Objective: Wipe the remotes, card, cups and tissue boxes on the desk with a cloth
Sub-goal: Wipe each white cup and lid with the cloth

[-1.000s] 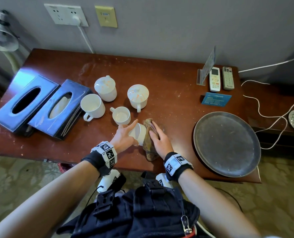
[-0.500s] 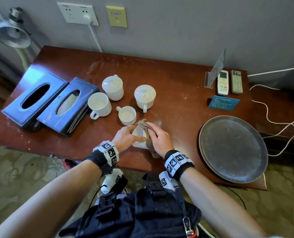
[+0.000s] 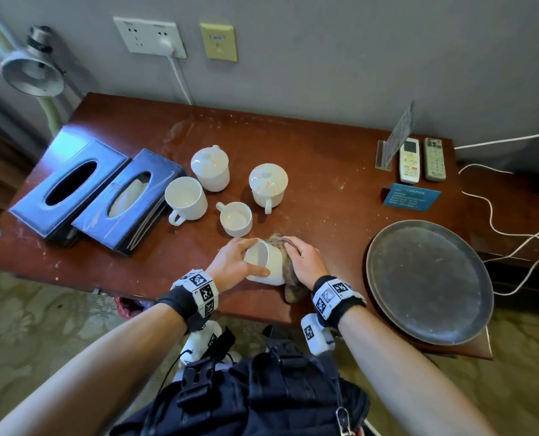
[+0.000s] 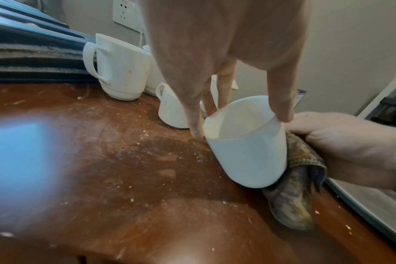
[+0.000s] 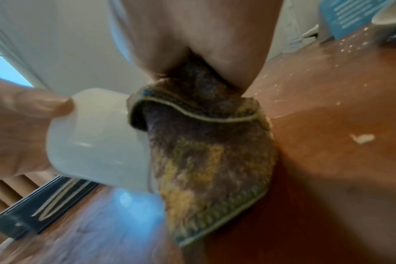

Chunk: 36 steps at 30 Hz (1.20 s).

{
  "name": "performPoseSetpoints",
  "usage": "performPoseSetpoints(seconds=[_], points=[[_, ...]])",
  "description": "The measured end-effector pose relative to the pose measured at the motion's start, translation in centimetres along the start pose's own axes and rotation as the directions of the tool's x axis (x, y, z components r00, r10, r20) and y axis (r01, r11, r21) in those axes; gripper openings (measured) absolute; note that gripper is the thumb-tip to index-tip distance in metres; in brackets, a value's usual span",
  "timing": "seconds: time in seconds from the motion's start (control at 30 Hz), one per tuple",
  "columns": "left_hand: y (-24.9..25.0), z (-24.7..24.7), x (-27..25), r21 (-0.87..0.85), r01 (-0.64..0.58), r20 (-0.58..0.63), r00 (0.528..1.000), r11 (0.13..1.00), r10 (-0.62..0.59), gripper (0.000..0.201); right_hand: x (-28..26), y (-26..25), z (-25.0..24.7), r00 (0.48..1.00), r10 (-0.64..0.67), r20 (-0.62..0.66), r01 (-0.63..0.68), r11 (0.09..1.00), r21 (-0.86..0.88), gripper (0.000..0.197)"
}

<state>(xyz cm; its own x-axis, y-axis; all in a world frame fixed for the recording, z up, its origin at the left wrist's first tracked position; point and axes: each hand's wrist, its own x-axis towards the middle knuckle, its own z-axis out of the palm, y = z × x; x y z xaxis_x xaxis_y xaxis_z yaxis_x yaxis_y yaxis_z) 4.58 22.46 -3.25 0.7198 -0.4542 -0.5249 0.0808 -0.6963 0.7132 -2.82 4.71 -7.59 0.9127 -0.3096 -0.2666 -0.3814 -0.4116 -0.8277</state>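
Note:
A white cup [image 3: 266, 263] [image 4: 245, 142] [image 5: 97, 141] lies tipped on its side near the desk's front edge, mouth facing left. My left hand [image 3: 230, 265] [image 4: 215, 71] grips it by the rim, thumb and fingers around the opening. My right hand [image 3: 306, 262] [image 4: 350, 148] holds a brown-yellow cloth [image 3: 288, 278] [image 4: 296, 187] [image 5: 206, 148] pressed against the cup's base. Other white cups [image 3: 236, 219], a mug [image 3: 185, 199] and two lidded cups [image 3: 210, 167] [image 3: 268, 184] stand behind. Two blue tissue boxes [image 3: 69, 184] [image 3: 129, 196] lie at the left. Two remotes [image 3: 409, 160] [image 3: 434, 158] and a blue card [image 3: 411, 196] are at the back right.
A round grey metal tray [image 3: 428, 281] sits right of my hands, overhanging the desk's front edge. A clear sign holder [image 3: 394, 143] stands by the remotes. White cables [image 3: 513, 228] trail off the right end. A lamp [image 3: 32, 73] stands at the back left. The desk [image 3: 324, 171] is dusty with crumbs.
The cup has stayed tipped in my left hand while my right hand has shifted the cloth around its base. The head view moved slightly closer and left.

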Motion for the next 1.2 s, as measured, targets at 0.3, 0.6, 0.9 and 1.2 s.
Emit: performPoseSetpoints(seconds=[0.3, 0.6, 0.9, 1.2], points=[[-0.3, -0.2, 0.6, -0.011, 0.010, 0.016, 1.000, 1.000, -0.009, 0.085, -0.5, -0.4, 0.6, 0.997, -0.045, -0.063, 0.047, 0.998, 0.032, 0.031], [-0.4, -0.1, 0.9, -0.020, 0.004, 0.015, 1.000, 1.000, -0.003, 0.083, -1.9, 0.3, 1.6, 0.982, -0.136, -0.134, 0.147, 0.987, 0.072, 0.032], [-0.2, -0.1, 1.6, -0.007, -0.006, 0.035, 0.999, 1.000, 0.007, 0.082, -2.0, -0.4, 1.2, 0.961, -0.244, -0.127, 0.256, 0.962, 0.090, 0.033], [-0.3, -0.7, 1.3, -0.044, 0.037, 0.062, 0.997, 0.998, -0.034, 0.087, -2.2, 1.1, 1.2, 0.956, -0.236, 0.176, 0.232, 0.972, 0.043, 0.069]])
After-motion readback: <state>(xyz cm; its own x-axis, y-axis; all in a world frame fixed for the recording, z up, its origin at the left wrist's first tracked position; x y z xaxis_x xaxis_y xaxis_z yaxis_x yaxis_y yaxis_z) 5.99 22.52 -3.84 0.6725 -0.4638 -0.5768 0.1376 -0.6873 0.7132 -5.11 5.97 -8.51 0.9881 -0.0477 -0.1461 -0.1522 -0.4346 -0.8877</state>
